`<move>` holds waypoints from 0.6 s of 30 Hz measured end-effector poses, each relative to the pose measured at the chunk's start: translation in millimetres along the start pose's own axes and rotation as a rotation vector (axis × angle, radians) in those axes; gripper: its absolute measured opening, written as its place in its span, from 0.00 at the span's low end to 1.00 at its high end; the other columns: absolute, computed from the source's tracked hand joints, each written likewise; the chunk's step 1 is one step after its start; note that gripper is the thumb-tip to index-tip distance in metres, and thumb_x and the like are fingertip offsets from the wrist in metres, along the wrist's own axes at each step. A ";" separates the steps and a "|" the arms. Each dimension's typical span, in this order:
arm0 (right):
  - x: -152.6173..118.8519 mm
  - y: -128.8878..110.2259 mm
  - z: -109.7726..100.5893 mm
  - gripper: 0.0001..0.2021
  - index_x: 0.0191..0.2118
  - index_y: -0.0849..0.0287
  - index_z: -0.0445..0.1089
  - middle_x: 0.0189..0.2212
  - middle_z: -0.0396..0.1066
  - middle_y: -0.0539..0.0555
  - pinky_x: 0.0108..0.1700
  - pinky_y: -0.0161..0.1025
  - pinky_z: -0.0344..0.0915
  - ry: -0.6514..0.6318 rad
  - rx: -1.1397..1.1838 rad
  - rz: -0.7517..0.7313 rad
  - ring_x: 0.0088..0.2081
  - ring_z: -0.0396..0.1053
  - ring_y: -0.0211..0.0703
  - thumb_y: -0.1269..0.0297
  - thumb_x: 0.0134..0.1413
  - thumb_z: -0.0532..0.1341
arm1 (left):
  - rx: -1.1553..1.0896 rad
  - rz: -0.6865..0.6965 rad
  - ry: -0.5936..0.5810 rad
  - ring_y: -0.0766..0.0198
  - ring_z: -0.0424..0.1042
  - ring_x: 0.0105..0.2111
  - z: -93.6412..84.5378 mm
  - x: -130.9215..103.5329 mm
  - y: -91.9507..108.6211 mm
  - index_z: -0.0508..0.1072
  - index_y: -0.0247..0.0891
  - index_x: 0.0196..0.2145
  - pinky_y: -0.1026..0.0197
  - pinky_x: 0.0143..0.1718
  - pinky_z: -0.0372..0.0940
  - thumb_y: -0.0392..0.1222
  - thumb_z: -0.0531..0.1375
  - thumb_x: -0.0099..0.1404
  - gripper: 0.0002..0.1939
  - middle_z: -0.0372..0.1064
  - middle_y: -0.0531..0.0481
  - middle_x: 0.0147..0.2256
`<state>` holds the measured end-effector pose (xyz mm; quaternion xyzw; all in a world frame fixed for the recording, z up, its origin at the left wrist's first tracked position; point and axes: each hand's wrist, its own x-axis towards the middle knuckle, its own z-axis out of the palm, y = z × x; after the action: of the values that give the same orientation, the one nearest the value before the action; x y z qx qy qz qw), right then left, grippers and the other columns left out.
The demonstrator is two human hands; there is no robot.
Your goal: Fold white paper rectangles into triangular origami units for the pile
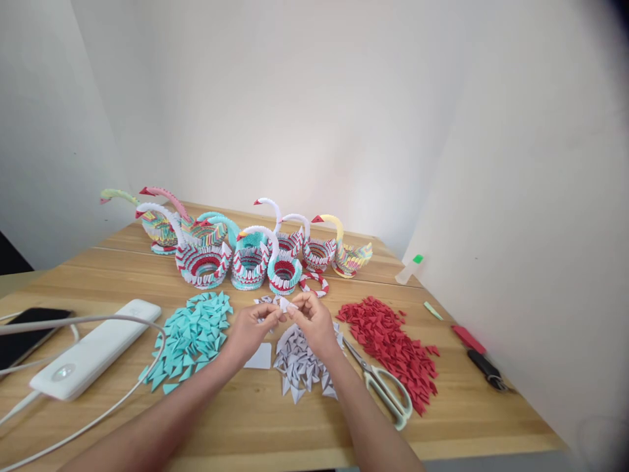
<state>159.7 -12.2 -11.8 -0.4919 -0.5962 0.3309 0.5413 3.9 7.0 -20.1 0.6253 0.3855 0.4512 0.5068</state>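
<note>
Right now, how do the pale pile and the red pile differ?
The pale pile is partly hidden by the right hand; the red pile lies farther right, beyond the scissors. The red pile stretches out longer than the pale pile. Both are folded paper pieces.

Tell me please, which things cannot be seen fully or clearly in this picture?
In the head view:
Folded paper piece: left hand and right hand cover part; folds too small.
Pale pile: right hand hides part.
Phone: cut off by left edge.
Rear swans: front swans hide their lower parts.
</note>
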 end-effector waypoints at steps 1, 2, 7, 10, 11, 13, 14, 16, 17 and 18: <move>-0.7 -1.0 0.6 0.07 0.35 0.59 0.65 0.26 0.69 0.48 0.30 0.32 0.60 0.015 -0.020 -0.018 0.28 0.66 0.37 0.65 0.50 0.61 | -0.040 -0.018 -0.013 0.63 0.67 0.27 0.8 0.6 -0.1 0.76 0.36 0.26 0.64 0.30 0.59 0.47 0.59 0.58 0.12 0.71 0.51 0.25; -1.4 -2.1 1.1 0.07 0.36 0.59 0.65 0.27 0.69 0.48 0.31 0.33 0.61 0.028 -0.039 -0.030 0.28 0.67 0.38 0.66 0.50 0.61 | -0.080 -0.035 -0.023 0.64 0.66 0.26 1.6 1.2 -0.3 0.75 0.35 0.27 0.65 0.29 0.59 0.47 0.60 0.57 0.12 0.71 0.51 0.25; -3.1 -3.5 2.9 0.11 0.43 0.58 0.64 0.25 0.69 0.47 0.33 0.34 0.63 0.011 -0.052 -0.023 0.28 0.68 0.38 0.67 0.51 0.60 | -0.199 -0.079 -0.033 0.65 0.64 0.25 2.8 3.5 -2.0 0.73 0.34 0.24 0.65 0.29 0.58 0.48 0.64 0.52 0.13 0.69 0.51 0.24; -1.3 -1.0 1.6 0.15 0.47 0.59 0.63 0.26 0.69 0.48 0.35 0.35 0.65 -0.036 0.056 0.011 0.30 0.69 0.39 0.64 0.53 0.59 | -0.221 -0.090 -0.055 0.65 0.65 0.26 -0.3 4.2 -0.3 0.73 0.34 0.24 0.63 0.30 0.59 0.49 0.63 0.53 0.14 0.70 0.50 0.25; -0.5 -0.3 0.8 0.16 0.49 0.59 0.62 0.26 0.69 0.48 0.36 0.36 0.65 -0.058 0.097 0.026 0.30 0.69 0.39 0.64 0.54 0.59 | -0.225 -0.093 -0.063 0.64 0.65 0.26 -1.6 4.4 0.8 0.73 0.34 0.24 0.63 0.31 0.60 0.50 0.63 0.53 0.14 0.70 0.49 0.25; 0.6 0.2 -1.2 0.18 0.51 0.59 0.62 0.28 0.70 0.49 0.39 0.37 0.66 -0.098 0.154 0.054 0.32 0.70 0.40 0.62 0.55 0.57 | -0.221 -0.100 -0.077 0.64 0.65 0.26 -3.9 4.9 2.8 0.72 0.34 0.23 0.62 0.31 0.60 0.50 0.63 0.53 0.14 0.69 0.50 0.24; 0.9 0.0 -2.0 0.18 0.51 0.58 0.63 0.29 0.70 0.49 0.40 0.38 0.66 -0.107 0.162 0.063 0.33 0.70 0.40 0.61 0.56 0.57 | -0.213 -0.103 -0.081 0.64 0.65 0.25 -4.6 5.2 3.3 0.71 0.34 0.23 0.62 0.31 0.60 0.50 0.63 0.53 0.14 0.69 0.50 0.24; 0.7 -0.7 -2.8 0.17 0.51 0.58 0.64 0.30 0.69 0.50 0.40 0.38 0.67 -0.107 0.156 0.072 0.33 0.70 0.40 0.59 0.57 0.56 | -0.191 -0.106 -0.095 0.65 0.65 0.25 -4.6 5.5 2.8 0.70 0.35 0.23 0.63 0.30 0.59 0.49 0.62 0.53 0.14 0.68 0.51 0.23; 0.4 -0.9 -2.7 0.16 0.49 0.58 0.66 0.30 0.69 0.50 0.39 0.37 0.67 -0.106 0.143 0.070 0.33 0.69 0.40 0.58 0.56 0.57 | -0.181 -0.103 -0.102 0.65 0.64 0.24 -3.9 5.6 1.9 0.70 0.35 0.23 0.63 0.30 0.59 0.49 0.62 0.52 0.13 0.67 0.51 0.23; 0.1 -0.9 -2.4 0.15 0.46 0.59 0.67 0.29 0.69 0.50 0.37 0.36 0.66 -0.104 0.117 0.068 0.32 0.69 0.40 0.57 0.55 0.58 | -0.171 -0.096 -0.108 0.66 0.64 0.24 -2.9 5.5 0.8 0.69 0.35 0.22 0.64 0.29 0.58 0.48 0.62 0.52 0.13 0.67 0.52 0.22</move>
<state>161.8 -12.7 -10.5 -0.4615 -0.5864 0.4084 0.5257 2.8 12.9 -18.2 0.5840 0.3470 0.4232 0.5995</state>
